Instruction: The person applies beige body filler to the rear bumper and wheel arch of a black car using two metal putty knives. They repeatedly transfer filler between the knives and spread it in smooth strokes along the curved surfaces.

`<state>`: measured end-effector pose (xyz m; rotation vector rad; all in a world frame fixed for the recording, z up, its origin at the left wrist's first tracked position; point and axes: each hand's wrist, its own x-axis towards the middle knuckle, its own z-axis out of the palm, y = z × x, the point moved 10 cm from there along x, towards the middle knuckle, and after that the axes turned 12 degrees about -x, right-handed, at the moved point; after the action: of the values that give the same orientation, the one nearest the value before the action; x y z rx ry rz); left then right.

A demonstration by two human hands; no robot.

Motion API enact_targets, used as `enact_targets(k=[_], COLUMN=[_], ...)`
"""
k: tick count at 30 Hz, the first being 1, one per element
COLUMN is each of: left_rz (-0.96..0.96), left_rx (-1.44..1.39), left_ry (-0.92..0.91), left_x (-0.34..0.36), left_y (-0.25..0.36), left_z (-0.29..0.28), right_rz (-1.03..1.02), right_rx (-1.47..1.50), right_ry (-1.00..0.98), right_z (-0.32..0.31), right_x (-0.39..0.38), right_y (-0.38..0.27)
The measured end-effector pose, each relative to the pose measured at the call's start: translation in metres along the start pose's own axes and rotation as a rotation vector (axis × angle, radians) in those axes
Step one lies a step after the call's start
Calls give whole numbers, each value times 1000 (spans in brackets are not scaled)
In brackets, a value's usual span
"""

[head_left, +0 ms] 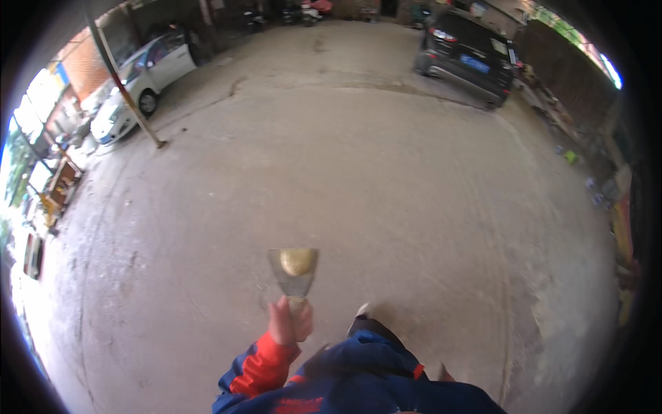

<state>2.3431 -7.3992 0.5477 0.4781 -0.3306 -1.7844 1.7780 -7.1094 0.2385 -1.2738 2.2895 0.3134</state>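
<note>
My left hand (pixel 289 322) is closed round the handle of a putty knife (pixel 296 285), held upright in front of my body with its wide blade away from me. On the blade sits a rounded yellowish lump (pixel 296 262), perhaps filler paste. A small skin-coloured part of my right hand (pixel 445 374) shows beside my jacket at the lower right. Its fingers are hidden, so what it holds cannot be made out. My left sleeve is blue and red, and one shoe (pixel 363 310) shows below the jacket.
Concrete floor (pixel 331 172) stretches ahead. A white car (pixel 141 79) with an open door stands at the far left, behind a metal post (pixel 127 96). A black car (pixel 469 58) is at the far right. Clutter lines both side walls, and motorbikes (pixel 303 12) stand at the back.
</note>
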Motion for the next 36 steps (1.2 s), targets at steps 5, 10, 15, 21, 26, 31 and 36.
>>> enact_targets(k=[5, 10, 15, 21, 26, 31, 36], left_rz=[68, 105, 169, 170, 173, 61, -100], left_rx=[160, 126, 135, 141, 108, 67, 210], left_ry=[28, 157, 117, 40, -60, -45, 76], left_x=[187, 342, 485, 701, 912, 1088, 1249], left_y=[29, 79, 143, 188, 250, 295, 321], left_z=[-12, 8, 6, -39, -26, 10, -23], right_rz=[179, 173, -511, -812, -709, -257, 38], right_rx=[73, 184, 188, 307, 124, -56, -16], right_ry=[-225, -166, 504, 716, 595, -51, -144], right_z=[20, -96, -393, -608, -572, -478, -473], right_x=[167, 390, 625, 808, 897, 965, 1020], right_y=[-56, -217, -581, -850, -886, -757, -712])
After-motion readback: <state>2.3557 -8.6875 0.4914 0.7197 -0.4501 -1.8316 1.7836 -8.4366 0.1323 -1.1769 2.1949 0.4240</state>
